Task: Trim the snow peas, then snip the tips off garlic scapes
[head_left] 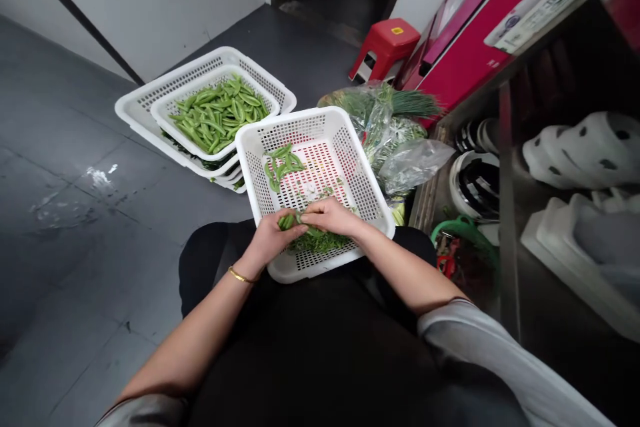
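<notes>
A white plastic basket (367, 177) rests on my lap, tilted a little. Over its near half, my left hand (273, 237) is closed around several green pea pods (287, 221). My right hand (330, 215) meets it with thumb and fingers pinched at the end of a pod; the exact grip is partly hidden. Under both hands lies a heap of thin green trimmings (320, 241). A small group of pods (283, 165) sits at the far left of the basket, with pale scraps near the middle.
At the left, a smaller basket full of pea pods (220, 113) stands on stacked larger white baskets (137, 107). Bagged greens (395, 127) lie right of my basket. Beyond are a red stool (387, 47), a green basket (463, 230) and a shelf with white containers (585, 150).
</notes>
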{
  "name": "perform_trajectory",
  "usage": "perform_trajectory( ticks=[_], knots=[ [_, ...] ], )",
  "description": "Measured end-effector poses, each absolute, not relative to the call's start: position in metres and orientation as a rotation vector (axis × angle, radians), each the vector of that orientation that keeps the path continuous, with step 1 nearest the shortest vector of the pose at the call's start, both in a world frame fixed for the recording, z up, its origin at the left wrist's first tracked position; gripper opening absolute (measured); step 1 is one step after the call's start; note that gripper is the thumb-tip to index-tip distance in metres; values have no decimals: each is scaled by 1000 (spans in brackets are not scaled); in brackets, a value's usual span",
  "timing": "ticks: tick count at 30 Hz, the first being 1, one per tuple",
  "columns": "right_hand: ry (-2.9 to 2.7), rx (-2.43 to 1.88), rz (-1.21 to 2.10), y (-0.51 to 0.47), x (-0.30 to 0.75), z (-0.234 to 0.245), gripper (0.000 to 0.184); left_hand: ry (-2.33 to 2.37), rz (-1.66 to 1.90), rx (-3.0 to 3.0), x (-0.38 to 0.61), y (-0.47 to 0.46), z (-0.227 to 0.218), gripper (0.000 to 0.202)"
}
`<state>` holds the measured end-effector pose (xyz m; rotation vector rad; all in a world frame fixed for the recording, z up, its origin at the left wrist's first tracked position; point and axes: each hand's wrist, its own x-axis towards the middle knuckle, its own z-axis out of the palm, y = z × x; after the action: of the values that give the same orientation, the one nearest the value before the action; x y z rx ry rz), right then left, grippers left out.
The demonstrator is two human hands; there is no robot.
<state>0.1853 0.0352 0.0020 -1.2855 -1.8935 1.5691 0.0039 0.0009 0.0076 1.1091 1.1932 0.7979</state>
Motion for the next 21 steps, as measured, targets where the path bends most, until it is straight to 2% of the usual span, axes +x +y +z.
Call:
perform_trajectory(
  ticks=[5, 9, 12, 17, 21],
  knots=[
    [-1772, -1364, 1321, 4, 186, 11, 29, 1118, 810, 870, 20, -8, 7, 30],
    [-2101, -1190, 828, -10, 199, 12, 22, 1086, 883, 706, 18, -9, 14, 37],
    [-2301, -992, 680, -16, 201, 13, 30, 1060, 872, 663, 20, -10, 16, 37],
    [-2290, -723, 971, -19, 197, 19, 28, 984, 673, 736, 22, -13, 17, 35],
    [-1863, -1077, 1252, -5, 230, 20, 30, 967, 661, 728, 12, -11, 20, 35]
  ],
)
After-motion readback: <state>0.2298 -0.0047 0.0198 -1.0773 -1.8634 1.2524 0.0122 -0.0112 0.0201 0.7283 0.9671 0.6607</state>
